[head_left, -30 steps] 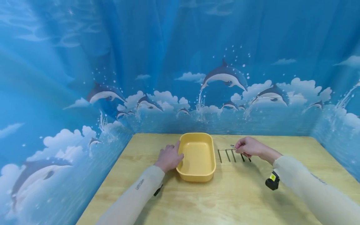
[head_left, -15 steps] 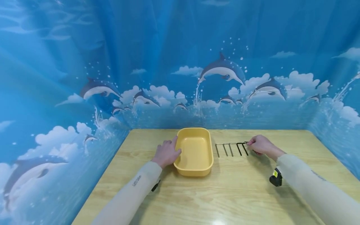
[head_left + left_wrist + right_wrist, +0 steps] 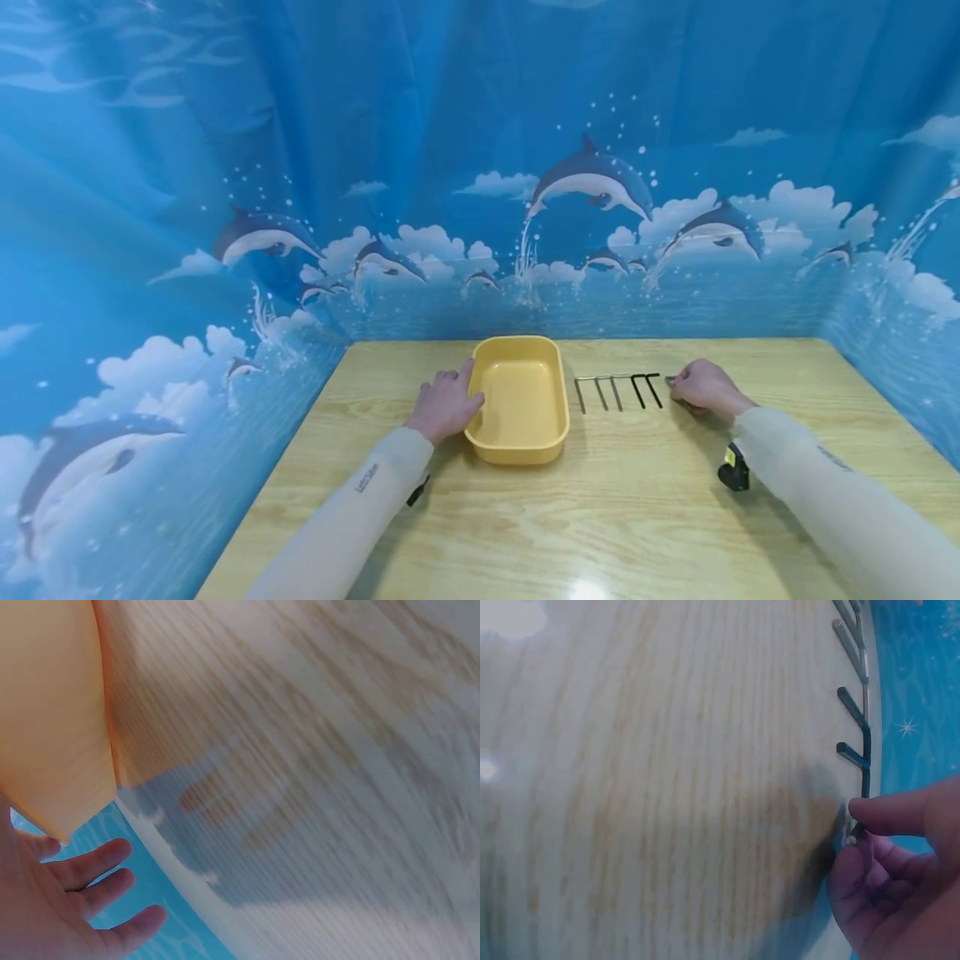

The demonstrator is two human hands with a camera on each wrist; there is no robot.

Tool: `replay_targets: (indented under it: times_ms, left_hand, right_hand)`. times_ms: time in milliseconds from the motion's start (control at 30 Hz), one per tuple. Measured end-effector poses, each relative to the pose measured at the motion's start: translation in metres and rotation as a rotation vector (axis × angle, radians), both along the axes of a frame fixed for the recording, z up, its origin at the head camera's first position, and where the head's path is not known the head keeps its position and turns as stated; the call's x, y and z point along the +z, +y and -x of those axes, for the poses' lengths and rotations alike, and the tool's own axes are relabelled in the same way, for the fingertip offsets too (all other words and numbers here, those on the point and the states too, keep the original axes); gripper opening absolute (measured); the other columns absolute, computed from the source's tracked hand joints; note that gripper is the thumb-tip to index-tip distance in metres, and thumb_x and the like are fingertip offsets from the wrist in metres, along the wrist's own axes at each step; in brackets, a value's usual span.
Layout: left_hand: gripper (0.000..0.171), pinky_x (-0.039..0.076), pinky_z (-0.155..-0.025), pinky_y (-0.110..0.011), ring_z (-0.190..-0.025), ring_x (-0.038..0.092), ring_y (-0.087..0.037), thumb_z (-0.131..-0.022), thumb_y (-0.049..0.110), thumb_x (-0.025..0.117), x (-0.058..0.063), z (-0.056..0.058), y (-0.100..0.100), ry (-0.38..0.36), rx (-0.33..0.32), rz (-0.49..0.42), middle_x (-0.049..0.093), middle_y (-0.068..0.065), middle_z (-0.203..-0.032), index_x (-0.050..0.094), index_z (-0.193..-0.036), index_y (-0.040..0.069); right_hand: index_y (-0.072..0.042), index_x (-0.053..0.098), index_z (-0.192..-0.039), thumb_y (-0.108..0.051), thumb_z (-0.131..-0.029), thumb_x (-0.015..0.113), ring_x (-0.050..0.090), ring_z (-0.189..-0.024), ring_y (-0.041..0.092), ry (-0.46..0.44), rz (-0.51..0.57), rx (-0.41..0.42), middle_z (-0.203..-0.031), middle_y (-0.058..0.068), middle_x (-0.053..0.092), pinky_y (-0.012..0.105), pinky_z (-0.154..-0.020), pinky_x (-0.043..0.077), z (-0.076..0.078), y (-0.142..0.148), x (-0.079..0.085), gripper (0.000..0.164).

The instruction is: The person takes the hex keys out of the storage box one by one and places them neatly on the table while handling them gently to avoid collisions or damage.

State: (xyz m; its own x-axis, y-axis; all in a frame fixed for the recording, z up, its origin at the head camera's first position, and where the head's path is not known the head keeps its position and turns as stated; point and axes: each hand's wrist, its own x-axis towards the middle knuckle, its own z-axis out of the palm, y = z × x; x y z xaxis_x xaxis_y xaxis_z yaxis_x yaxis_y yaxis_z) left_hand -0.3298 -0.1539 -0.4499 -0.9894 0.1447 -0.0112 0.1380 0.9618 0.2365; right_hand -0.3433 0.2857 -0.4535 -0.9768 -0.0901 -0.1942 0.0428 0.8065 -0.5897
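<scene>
In the head view, a yellow plastic tray (image 3: 517,408) stands upright on the table. My left hand (image 3: 447,402) rests at its left side, thumb over the rim; in the left wrist view the other fingers (image 3: 103,889) are spread and loosely extended. To the tray's right lie several L-shaped hex keys (image 3: 613,392) in a row, long arms toward me, some silvery and the rightmost ones black. Just past the row's right end, my right hand (image 3: 705,387) pinches a small hex key (image 3: 856,831) between thumb and index finger, close over the table. Most of that key is hidden by the fingers.
The light wooden table (image 3: 525,533) ends at a blue curtain (image 3: 450,275) printed with dolphins, which rises along the back and both sides. A dark wrist camera (image 3: 733,468) hangs under the right sleeve.
My right hand has moved right, from over the row to just past its right end, uncovering the black hex keys. The left hand stays at the tray; the head view has shifted slightly.
</scene>
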Motion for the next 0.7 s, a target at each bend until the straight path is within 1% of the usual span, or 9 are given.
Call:
replay_targets:
  times_ms: [200, 367, 400, 467, 533, 633, 700]
  left_hand:
    - [0.071, 0.028, -0.114, -0.066, -0.141, 0.041, -0.038, -0.102, 0.049, 0.044, -0.004, 0.001, 0.000, -0.018, -0.005, 0.005, 0.048, -0.018, -0.151, 0.021, -0.162, 0.020]
    - [0.071, 0.028, -0.113, -0.067, -0.140, 0.042, -0.038, -0.102, 0.048, 0.045, -0.005, 0.001, -0.001, -0.002, -0.010, -0.003, 0.049, -0.019, -0.150, 0.022, -0.162, 0.020]
    - [0.071, 0.028, -0.113, -0.067, -0.140, 0.042, -0.038, -0.102, 0.048, 0.046, -0.004, 0.001, -0.001, 0.000, -0.010, -0.004, 0.049, -0.019, -0.150, 0.022, -0.162, 0.020]
    - [0.071, 0.027, -0.114, -0.067, -0.141, 0.042, -0.038, -0.102, 0.048, 0.045, -0.004, 0.000, -0.001, 0.001, -0.009, -0.002, 0.049, -0.019, -0.150, 0.022, -0.162, 0.020]
    - [0.071, 0.026, -0.114, -0.067, -0.142, 0.041, -0.038, -0.102, 0.048, 0.045, -0.003, 0.000, -0.001, 0.003, -0.005, 0.010, 0.049, -0.019, -0.150, 0.023, -0.162, 0.020]
    - [0.071, 0.025, -0.115, -0.066, -0.143, 0.040, -0.038, -0.101, 0.049, 0.045, -0.003, -0.002, -0.001, 0.004, 0.003, 0.032, 0.048, -0.018, -0.150, 0.024, -0.162, 0.019]
    - [0.071, 0.025, -0.115, -0.066, -0.143, 0.039, -0.038, -0.101, 0.051, 0.045, -0.003, -0.003, -0.002, 0.010, 0.003, 0.046, 0.048, -0.018, -0.150, 0.025, -0.161, 0.018]
  right_hand:
    - [-0.015, 0.052, -0.059, -0.011, -0.091, 0.056, 0.048, -0.047, 0.013, -0.004, -0.015, -0.028, -0.052, -0.003, 0.049, 0.030, -0.053, 0.044, 0.000, 0.002, -0.008, 0.033]
    - [-0.010, 0.056, -0.062, -0.009, -0.091, 0.057, 0.049, -0.047, 0.013, 0.028, -0.013, -0.037, -0.052, -0.001, 0.052, 0.031, -0.054, 0.045, 0.001, -0.002, -0.009, 0.028]
    - [-0.009, 0.059, -0.064, -0.009, -0.090, 0.058, 0.050, -0.048, 0.013, 0.033, -0.014, -0.040, -0.054, 0.000, 0.054, 0.031, -0.055, 0.045, 0.001, -0.003, -0.009, 0.026]
    - [-0.004, 0.065, -0.070, -0.009, -0.089, 0.060, 0.052, -0.050, 0.014, 0.042, -0.014, -0.044, -0.058, 0.002, 0.059, 0.031, -0.056, 0.046, 0.002, -0.005, -0.008, 0.020]
    - [0.003, 0.070, -0.082, -0.008, -0.089, 0.061, 0.056, -0.053, 0.015, 0.048, -0.002, -0.048, -0.065, 0.005, 0.065, 0.031, -0.057, 0.049, 0.002, -0.007, -0.008, 0.016]
    - [0.010, 0.071, -0.101, -0.007, -0.089, 0.062, 0.062, -0.061, 0.017, 0.053, 0.013, -0.054, -0.079, 0.012, 0.071, 0.032, -0.059, 0.052, 0.000, -0.010, -0.007, 0.023]
    - [0.012, 0.069, -0.110, -0.008, -0.091, 0.062, 0.065, -0.068, 0.020, 0.073, 0.004, -0.046, -0.090, 0.017, 0.072, 0.035, -0.062, 0.054, -0.002, -0.011, -0.007, 0.028]
